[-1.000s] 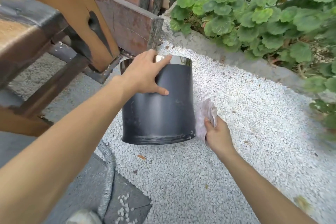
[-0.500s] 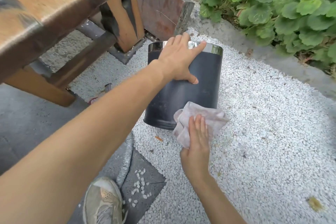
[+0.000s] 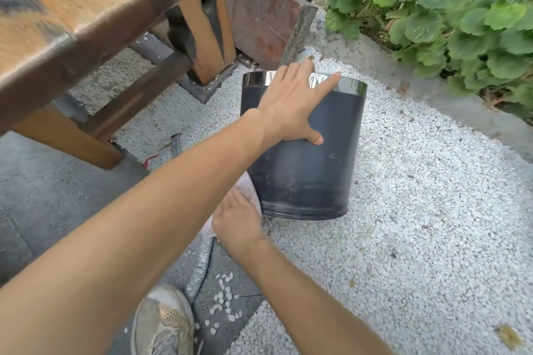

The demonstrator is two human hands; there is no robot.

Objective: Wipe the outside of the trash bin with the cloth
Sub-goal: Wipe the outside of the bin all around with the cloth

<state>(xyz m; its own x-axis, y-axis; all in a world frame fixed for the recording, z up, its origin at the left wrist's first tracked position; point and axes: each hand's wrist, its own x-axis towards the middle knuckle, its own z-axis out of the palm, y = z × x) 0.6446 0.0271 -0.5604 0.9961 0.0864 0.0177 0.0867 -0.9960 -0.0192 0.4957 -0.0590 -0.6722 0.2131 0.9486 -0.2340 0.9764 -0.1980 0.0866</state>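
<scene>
A black round trash bin (image 3: 311,170) with a shiny metal rim stands on white gravel in the middle of the head view. My left hand (image 3: 291,103) lies over its top, fingers stretched across the rim and thumb against the near wall. My right hand (image 3: 236,219) presses a pale cloth (image 3: 248,184) against the bin's lower left side. Most of the cloth is hidden behind my left forearm and under my right hand. Brown specks mark the bin's wall.
A wooden bench (image 3: 86,23) with thick legs stands at the upper left, close to the bin. Green plants (image 3: 450,8) line a concrete kerb at the upper right. My shoe (image 3: 161,323) rests on grey paving by a grey hose (image 3: 199,265).
My right hand has slid the cloth from the bin's right side across the front to its lower left side. My left hand stays on the rim.
</scene>
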